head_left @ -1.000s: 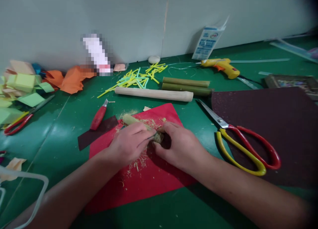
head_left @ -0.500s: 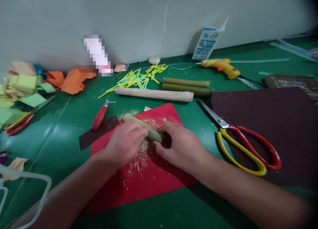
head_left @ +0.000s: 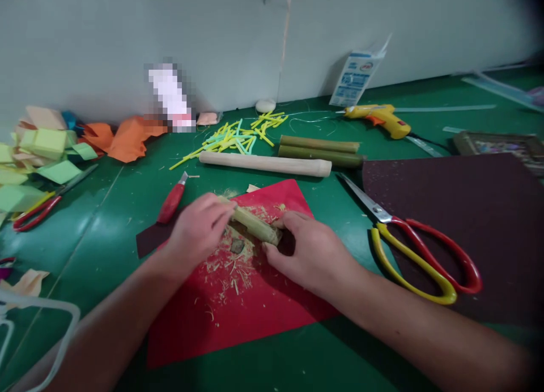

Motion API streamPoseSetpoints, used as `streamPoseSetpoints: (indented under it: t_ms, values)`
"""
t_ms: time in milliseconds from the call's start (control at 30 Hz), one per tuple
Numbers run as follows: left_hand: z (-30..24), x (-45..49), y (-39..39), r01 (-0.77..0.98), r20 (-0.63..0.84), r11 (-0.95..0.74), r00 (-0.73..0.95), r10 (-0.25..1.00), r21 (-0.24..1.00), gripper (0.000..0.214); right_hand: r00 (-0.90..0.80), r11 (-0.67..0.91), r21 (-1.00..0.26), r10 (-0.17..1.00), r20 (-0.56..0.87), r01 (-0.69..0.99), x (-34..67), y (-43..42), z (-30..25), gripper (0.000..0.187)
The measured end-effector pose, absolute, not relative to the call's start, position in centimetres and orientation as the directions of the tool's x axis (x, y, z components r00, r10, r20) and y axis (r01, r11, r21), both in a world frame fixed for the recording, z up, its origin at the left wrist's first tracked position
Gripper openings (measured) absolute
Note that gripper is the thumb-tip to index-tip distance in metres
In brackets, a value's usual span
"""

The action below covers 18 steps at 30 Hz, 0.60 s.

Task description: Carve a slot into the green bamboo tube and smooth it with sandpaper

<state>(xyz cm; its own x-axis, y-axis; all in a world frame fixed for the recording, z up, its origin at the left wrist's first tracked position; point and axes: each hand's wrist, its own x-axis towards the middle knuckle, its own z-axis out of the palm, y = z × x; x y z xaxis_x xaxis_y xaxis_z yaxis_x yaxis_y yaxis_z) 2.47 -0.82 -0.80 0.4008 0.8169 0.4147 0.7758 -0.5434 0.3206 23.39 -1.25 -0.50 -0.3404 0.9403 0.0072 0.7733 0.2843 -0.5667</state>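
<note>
Evidently, both hands are engaged on one bamboo tube (head_left: 256, 225), which lies aslant above a smooth red sheet (head_left: 255, 318); directions below are read from the tube as clock centre. The right hand (head_left: 314, 250) has its grip closed on the tube's 4 o'clock end, thumb beneath and fingers above, with a gap toward the palm. The left hand (head_left: 198, 228) has its grip drawn in on the 10 o'clock end, fingers bent; the thumb's contact is partly hidden. The tube is pale green and cylindrical. Fine, curled shavings (head_left: 236, 276) litter the red sheet, and a small dark flat piece (head_left: 237, 245) rests among them at 7 o'clock. At 9 to 10 o'clock lies a red-handled knife (head_left: 172, 201); at 12, a smooth pale rod (head_left: 266, 163). Large metal scissors (head_left: 410, 247), with red and yellow handles, lie at 3 o'clock, partly over a dark, matte sheet (head_left: 480, 228) on the glossy green table (head_left: 323, 346).
</note>
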Motion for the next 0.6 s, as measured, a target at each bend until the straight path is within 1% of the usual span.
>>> streamPoseSetpoints:
  t_ms: [67,133,200,233,267,367,400,533,567,600]
  values:
    - [-0.71,2.35,-0.73,0.805,0.438,-0.507,0.353,0.827,0.307,0.021,-0.343,0.284,-0.579,0.939,0.008,0.764,23.41,-1.30,-0.52,0.015]
    - [-0.67,2.60,-0.82,0.763,0.420,-0.576,0.439,0.794,0.292,0.023,-0.348,0.291,-0.573,0.938,0.011,0.766,23.42,-1.28,-0.54,0.015]
    - [-0.66,2.80,-0.83,0.692,0.389,-0.654,0.537,0.749,0.305,0.024,-0.350,0.298,-0.560,0.937,0.015,0.773,23.42,-1.20,-0.53,0.015]
    - [-0.65,2.75,-0.74,0.684,0.380,-0.657,0.543,0.749,0.316,0.024,-0.348,0.298,-0.556,0.937,0.017,0.776,23.42,-1.15,-0.52,0.015]
    - [-0.62,2.60,-0.61,0.701,0.382,-0.633,0.515,0.767,0.327,0.023,-0.345,0.297,-0.556,0.939,0.020,0.776,23.42,-1.12,-0.50,0.015]
    - [-0.54,2.13,-0.28,0.792,0.414,-0.506,0.356,0.838,0.343,0.021,-0.350,0.303,-0.562,0.936,0.025,0.770,23.45,-1.14,-0.52,0.015]
    - [-0.55,2.15,-0.30,0.796,0.419,-0.502,0.350,0.838,0.339,0.020,-0.355,0.309,-0.556,0.934,0.028,0.772,23.46,-1.17,-0.56,0.016]
    - [-0.71,2.73,-0.68,0.696,0.378,-0.638,0.522,0.765,0.329,0.023,-0.364,0.329,-0.529,0.931,0.041,0.782,23.50,-1.31,-0.67,0.016]
    - [-0.73,2.70,-0.67,0.693,0.375,-0.638,0.523,0.766,0.336,0.022,-0.363,0.330,-0.528,0.931,0.045,0.782,23.50,-1.33,-0.66,0.016]
    - [-0.74,2.56,-0.60,0.712,0.384,-0.611,0.487,0.784,0.345,0.022,-0.359,0.330,-0.526,0.932,0.051,0.784,23.50,-1.33,-0.62,0.016]
